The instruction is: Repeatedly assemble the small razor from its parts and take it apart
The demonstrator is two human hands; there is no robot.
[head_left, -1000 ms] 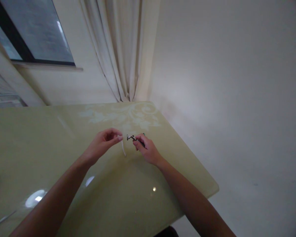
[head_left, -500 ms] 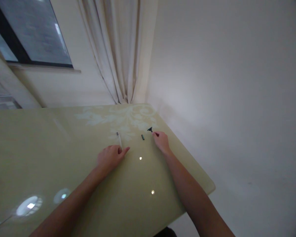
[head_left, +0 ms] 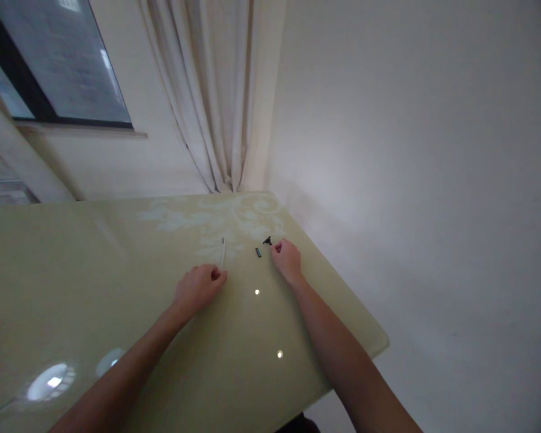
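Note:
My left hand [head_left: 201,285] rests low over the table, its thumb and fingers pinched on the lower end of a thin white stick [head_left: 223,255]. The stick stands out away from me, with a small dark tip. To its right, my right hand [head_left: 287,258] is closed in a pinch on a small black T-shaped piece [head_left: 267,240], whose wider end points away from the fingers. Between the hands a small dark rectangular piece [head_left: 258,252] lies on the table, close to the right hand and touched by neither.
The glossy pale-green table [head_left: 234,373] has a white floral pattern at its far corner and reflects lights. A plain wall [head_left: 410,150] runs along its right edge. Behind it hang a beige curtain [head_left: 216,90] and a dark-framed window [head_left: 90,66].
My left thumb has drawn in against the fingers, and the white stick has swung to the right at its tip. The right hand and black piece have shifted slightly left.

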